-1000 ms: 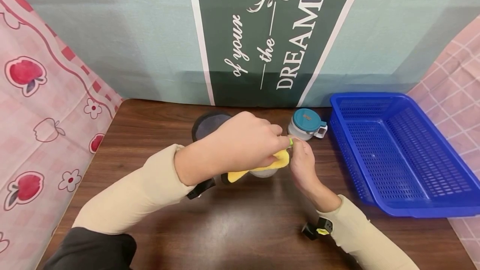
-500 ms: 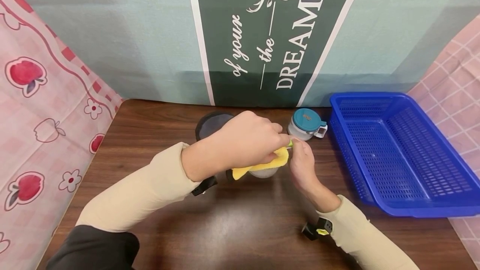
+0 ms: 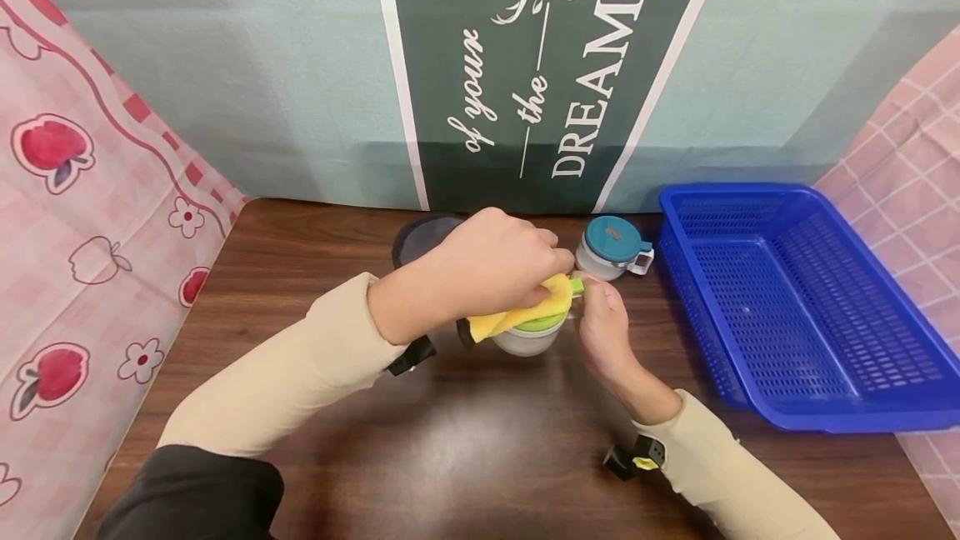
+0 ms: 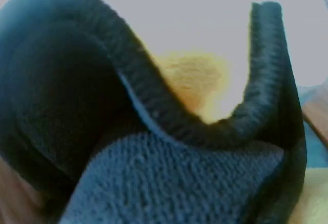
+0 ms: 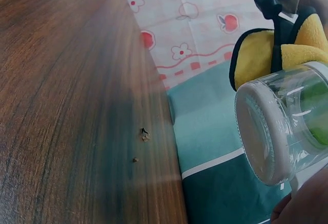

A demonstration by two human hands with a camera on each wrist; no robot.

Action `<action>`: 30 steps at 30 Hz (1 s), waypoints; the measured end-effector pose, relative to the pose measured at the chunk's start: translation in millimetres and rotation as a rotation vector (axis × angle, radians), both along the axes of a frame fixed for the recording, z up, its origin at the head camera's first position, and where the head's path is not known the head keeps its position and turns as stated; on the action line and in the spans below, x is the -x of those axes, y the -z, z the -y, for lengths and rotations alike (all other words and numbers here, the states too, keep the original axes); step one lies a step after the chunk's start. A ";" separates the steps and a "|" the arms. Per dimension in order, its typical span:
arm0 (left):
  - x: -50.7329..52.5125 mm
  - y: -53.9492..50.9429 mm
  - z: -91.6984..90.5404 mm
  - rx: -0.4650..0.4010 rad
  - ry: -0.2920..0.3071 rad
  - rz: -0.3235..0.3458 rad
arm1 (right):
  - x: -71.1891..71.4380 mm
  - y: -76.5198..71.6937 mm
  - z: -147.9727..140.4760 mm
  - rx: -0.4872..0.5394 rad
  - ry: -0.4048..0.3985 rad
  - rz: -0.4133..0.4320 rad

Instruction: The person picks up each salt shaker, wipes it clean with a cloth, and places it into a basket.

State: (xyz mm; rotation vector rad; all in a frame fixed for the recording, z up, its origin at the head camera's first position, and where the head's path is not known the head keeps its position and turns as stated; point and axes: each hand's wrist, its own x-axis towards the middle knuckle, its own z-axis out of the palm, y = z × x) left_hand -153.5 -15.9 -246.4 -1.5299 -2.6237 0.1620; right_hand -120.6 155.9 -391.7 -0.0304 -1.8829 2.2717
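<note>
My left hand [image 3: 495,261] grips a yellow cloth [image 3: 491,325] with a dark grey back, pressed over the green lid [image 3: 542,324] of a small clear jar [image 3: 525,343]. Part of the lid shows below the cloth. My right hand [image 3: 606,323] holds the jar by its handle side, thumb by the green lid tab [image 3: 576,286]. Seen from the right wrist, the base of the jar [image 5: 259,131] is off the table, and the cloth [image 5: 253,55] hangs beyond it. The grey side of the cloth [image 4: 179,183] fills much of the left wrist view. My left fingertips are hidden.
A similar jar with a teal lid [image 3: 613,240] stands at the back, beside a blue plastic basket [image 3: 738,407] on the right. Behind my left hand lies a dark rounded thing [image 3: 420,238], partly covered. Small brown crumbs [image 5: 144,136] lie on the wooden table [image 5: 66,106].
My left hand has shifted slightly up and back with the cloth, uncovering part of the green lid and its tab. The right hand stays almost still.
</note>
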 end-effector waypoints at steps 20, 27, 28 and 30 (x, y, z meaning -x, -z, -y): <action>28.8 10.4 7.8 -0.044 -0.060 -0.001 | 1.2 1.2 2.0 0.004 -0.010 0.042; 39.5 14.8 11.4 -0.066 -0.095 0.038 | 1.4 1.0 1.6 -0.001 -0.027 0.031; 40.8 15.2 11.8 -0.068 -0.098 0.044 | 1.4 1.0 1.7 0.001 -0.029 0.029; 42.7 16.1 12.3 -0.072 -0.100 0.050 | 1.4 0.9 1.9 0.003 -0.028 0.028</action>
